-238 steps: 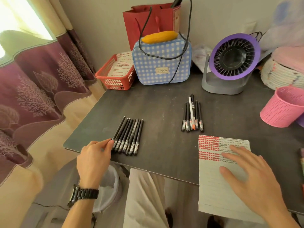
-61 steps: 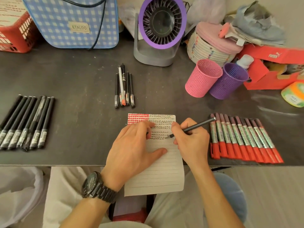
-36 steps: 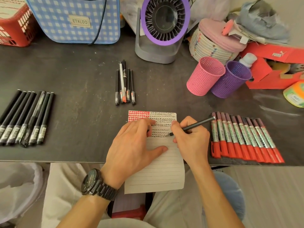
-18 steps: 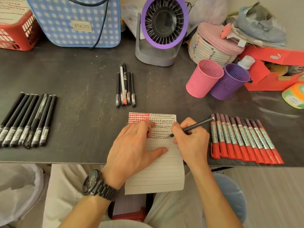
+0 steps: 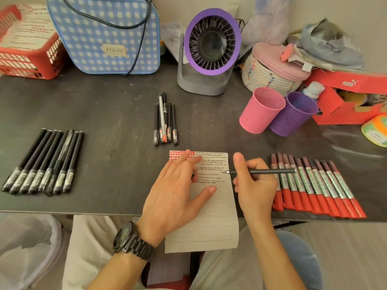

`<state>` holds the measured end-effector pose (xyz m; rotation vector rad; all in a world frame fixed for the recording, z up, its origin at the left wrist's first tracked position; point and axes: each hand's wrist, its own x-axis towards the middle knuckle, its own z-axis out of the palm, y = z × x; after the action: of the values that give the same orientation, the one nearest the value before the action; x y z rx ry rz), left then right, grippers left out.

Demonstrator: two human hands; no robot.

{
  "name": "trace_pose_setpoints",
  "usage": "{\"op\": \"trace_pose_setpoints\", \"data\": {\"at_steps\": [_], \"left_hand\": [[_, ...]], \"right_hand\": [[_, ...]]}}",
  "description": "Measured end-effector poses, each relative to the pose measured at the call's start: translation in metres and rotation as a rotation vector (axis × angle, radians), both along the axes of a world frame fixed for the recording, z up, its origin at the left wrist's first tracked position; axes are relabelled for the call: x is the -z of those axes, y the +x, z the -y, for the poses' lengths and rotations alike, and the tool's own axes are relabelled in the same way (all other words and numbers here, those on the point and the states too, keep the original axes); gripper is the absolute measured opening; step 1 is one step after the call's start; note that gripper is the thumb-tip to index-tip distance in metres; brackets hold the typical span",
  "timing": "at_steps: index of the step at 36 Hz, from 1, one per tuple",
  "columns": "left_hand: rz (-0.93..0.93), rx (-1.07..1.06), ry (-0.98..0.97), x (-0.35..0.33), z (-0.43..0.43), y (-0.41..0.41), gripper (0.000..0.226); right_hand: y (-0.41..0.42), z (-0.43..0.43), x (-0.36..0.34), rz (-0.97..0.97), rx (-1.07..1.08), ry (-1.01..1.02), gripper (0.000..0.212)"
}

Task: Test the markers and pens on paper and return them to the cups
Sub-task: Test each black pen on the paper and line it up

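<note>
At frame centre the left hand [image 5: 178, 189] lies flat-fingered on the paper [image 5: 211, 218] to steady it, while the right hand [image 5: 254, 185] pinches a black pen [image 5: 263, 171] — nib at the scribbles — cups [image 5: 261, 109] waiting upper right.

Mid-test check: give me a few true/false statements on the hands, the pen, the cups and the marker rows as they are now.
1. The right hand grips a thin dark pen with its tip over the paper. True.
2. The left hand is lifted clear of the paper. False: it rests on the paper, fingers spread.
3. The pink cup and purple cup stand side by side with no pens showing in them. True.
4. The red markers lie left of the paper. False: they lie in a row right of it; the black pens lie far left.
5. The paper is blank. False: marks fill its top part.
</note>
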<state>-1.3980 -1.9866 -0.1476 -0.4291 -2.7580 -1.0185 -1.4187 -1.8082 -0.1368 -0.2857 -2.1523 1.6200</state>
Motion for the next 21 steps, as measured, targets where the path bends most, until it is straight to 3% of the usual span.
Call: {"op": "trace_pose_setpoints", "data": {"at_steps": [4, 10, 16, 21], "left_hand": [[0.013, -0.065, 0.173, -0.005, 0.004, 0.004, 0.022], [0.035, -0.085, 0.366, -0.007, 0.011, 0.007, 0.029], [0.058, -0.118, 0.405, -0.006, 0.013, 0.002, 0.025], [0.071, -0.130, 0.386, 0.000, 0.010, 0.001, 0.048]], "right_hand": [[0.002, 0.004, -0.004, -0.040, -0.039, -0.055, 0.026], [0.003, -0.002, -0.014, -0.005, -0.241, -0.255, 0.009], [0.013, 0.000, -0.008, 0.002, -0.274, -0.217, 0.011], [0.011, -0.002, -0.007, 0.014, -0.291, -0.296, 0.018]]}}
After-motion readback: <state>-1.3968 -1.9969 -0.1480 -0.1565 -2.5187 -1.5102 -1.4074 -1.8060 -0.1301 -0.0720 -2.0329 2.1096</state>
